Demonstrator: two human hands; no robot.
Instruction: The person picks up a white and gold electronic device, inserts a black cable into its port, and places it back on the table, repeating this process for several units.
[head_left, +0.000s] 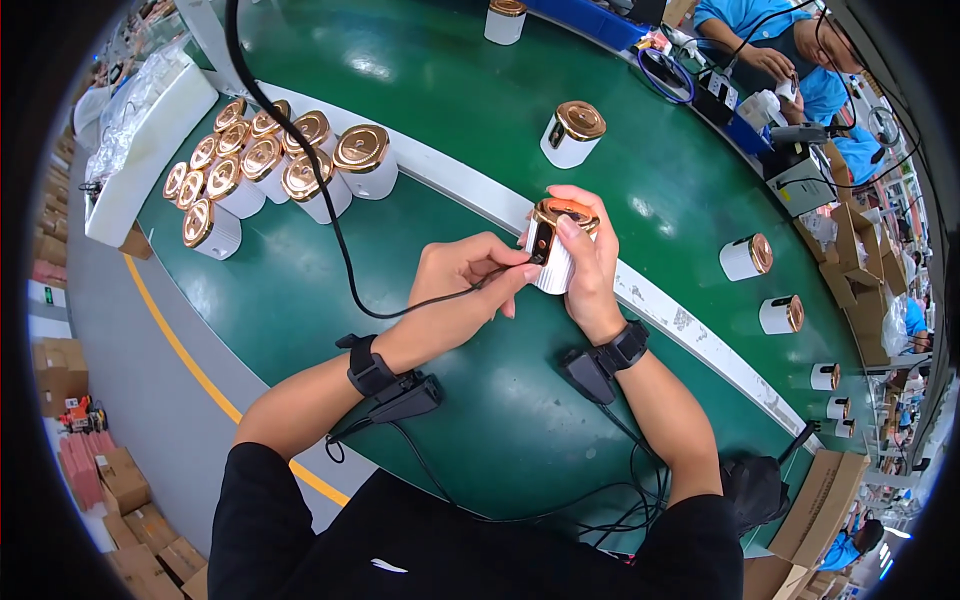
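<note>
My right hand [594, 275] is wrapped round a small white cylindrical device [550, 280] with a shiny copper-gold lid and a dark panel on its side. The device is held upright over the green table. Pinched in the fingers of my left hand [450, 283] is the end of a black cable [347, 265], right against the dark side panel. My fingertips hide the plug, so whether it sits in a socket I cannot tell. From there the cable loops left and rises past the top of the view.
Several similar devices [365, 165] stand grouped at the left. Others [573, 133] are spread along the green surface beyond a white rail [690, 328]. Loose black cables [590, 515] lie near my body. Cardboard boxes [820, 505] stand at the right; a co-worker in blue [745, 25] sits across.
</note>
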